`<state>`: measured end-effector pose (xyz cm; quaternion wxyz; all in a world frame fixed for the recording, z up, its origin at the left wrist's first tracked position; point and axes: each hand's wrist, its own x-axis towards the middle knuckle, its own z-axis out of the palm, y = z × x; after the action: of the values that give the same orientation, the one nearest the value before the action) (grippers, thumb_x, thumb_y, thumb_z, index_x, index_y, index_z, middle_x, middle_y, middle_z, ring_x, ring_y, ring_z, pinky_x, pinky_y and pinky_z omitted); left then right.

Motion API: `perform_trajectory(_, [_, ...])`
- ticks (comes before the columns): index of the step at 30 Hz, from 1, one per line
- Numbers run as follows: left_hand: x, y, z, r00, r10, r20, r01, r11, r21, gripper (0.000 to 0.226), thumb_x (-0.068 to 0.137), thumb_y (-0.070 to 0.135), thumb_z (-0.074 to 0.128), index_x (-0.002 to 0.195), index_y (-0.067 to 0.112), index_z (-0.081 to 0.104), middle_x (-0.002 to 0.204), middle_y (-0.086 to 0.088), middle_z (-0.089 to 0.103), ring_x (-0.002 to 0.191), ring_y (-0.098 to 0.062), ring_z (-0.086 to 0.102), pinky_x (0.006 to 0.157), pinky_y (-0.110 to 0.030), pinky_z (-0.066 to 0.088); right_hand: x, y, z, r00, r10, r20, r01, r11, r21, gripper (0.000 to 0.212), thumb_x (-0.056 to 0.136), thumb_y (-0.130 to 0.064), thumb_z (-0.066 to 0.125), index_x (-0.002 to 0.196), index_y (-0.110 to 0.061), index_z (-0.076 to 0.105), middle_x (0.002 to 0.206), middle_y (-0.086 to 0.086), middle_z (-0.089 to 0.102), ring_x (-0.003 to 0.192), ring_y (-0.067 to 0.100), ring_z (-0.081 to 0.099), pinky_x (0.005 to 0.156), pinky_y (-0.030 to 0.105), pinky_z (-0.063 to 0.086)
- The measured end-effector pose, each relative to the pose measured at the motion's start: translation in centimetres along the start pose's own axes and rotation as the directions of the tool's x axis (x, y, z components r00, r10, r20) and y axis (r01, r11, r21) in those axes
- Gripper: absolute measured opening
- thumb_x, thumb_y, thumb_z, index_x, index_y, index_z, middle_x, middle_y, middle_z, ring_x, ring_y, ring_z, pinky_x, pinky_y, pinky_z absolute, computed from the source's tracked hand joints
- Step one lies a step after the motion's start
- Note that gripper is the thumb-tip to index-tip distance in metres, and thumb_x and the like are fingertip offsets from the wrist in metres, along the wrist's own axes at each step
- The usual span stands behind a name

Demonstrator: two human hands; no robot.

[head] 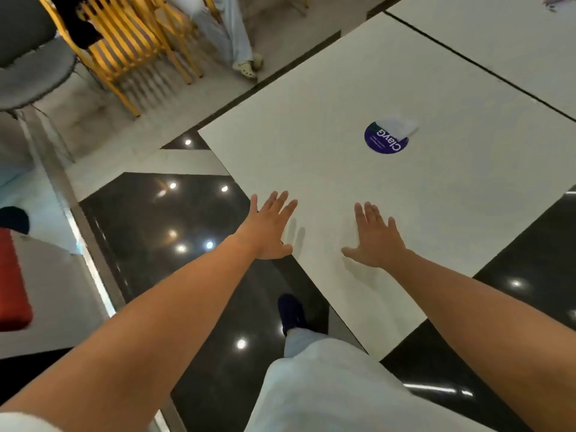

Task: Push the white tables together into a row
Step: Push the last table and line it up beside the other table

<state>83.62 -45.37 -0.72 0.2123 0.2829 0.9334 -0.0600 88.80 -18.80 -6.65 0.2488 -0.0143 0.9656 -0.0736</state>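
Observation:
A square white table (327,126) fills the middle of the view, with a round blue sticker (386,139) partly under a white slip on its top. A second white table (505,48) stands at the upper right, and only a thin dark gap separates the two. My left hand (269,230) is spread flat over the near table's left edge, fingers apart. My right hand (375,238) hovers flat just above the tabletop near the front corner, also spread. Neither hand holds anything.
Yellow slatted wooden chairs (131,48) stand at the upper left, beside a grey padded chair (34,67). Another person's legs and pale shoes (246,65) are behind the table. A red cushion (12,282) lies at the left. The glossy black floor (149,219) reflects ceiling lights.

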Motion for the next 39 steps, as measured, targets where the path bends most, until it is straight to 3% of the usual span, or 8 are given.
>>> perform_trajectory(11, [4.1,-11.2,-2.8,0.969,0.229,0.088,-0.236,0.969,0.072,0.107,0.082,0.057,0.056,0.157,0.022,-0.012,0.165,-0.007,-0.018,0.150,-0.029,-0.019,0.118,-0.061,-0.009,2.2,-8.8,-1.7,0.970,0.244,0.008,-0.242,0.956,0.163,0.113,0.085,-0.069,0.050,0.153,-0.012,-0.020,0.164,0.016,-0.015,0.152,0.030,-0.009,0.120,0.057,0.009])
perform_trajectory(21, [10.0,-19.1,-2.5,0.868,0.475,0.143,-0.493,0.858,0.147,0.113,0.081,0.062,0.053,0.153,0.023,-0.025,0.160,-0.004,-0.032,0.146,-0.029,-0.029,0.116,-0.059,-0.015,1.6,-16.0,1.0,0.818,0.570,0.081,-0.564,0.766,0.309,0.118,0.082,-0.067,0.054,0.152,-0.013,-0.024,0.163,0.015,-0.020,0.152,0.029,-0.012,0.120,0.056,0.005])
perform_trajectory(29, [13.2,-23.3,-2.8,0.842,0.524,0.125,-0.539,0.827,0.162,0.116,0.081,0.066,0.051,0.151,0.014,-0.026,0.161,-0.008,-0.030,0.147,-0.031,-0.027,0.118,-0.060,-0.008,3.9,-22.0,0.6,0.748,0.657,0.088,-0.641,0.683,0.349,0.121,0.081,-0.062,0.060,0.152,-0.014,-0.025,0.163,0.013,-0.021,0.151,0.027,-0.015,0.122,0.052,0.000])
perform_trajectory(39, [16.4,-23.8,1.2,0.822,0.558,0.114,-0.570,0.807,0.156,0.125,0.079,0.068,0.054,0.147,0.009,-0.032,0.159,-0.011,-0.033,0.146,-0.034,-0.028,0.120,-0.057,-0.007,6.4,-22.7,3.2,0.663,0.743,0.093,-0.721,0.600,0.347,0.123,0.080,-0.059,0.063,0.152,-0.010,-0.023,0.163,0.015,-0.021,0.150,0.029,-0.018,0.120,0.049,-0.006])
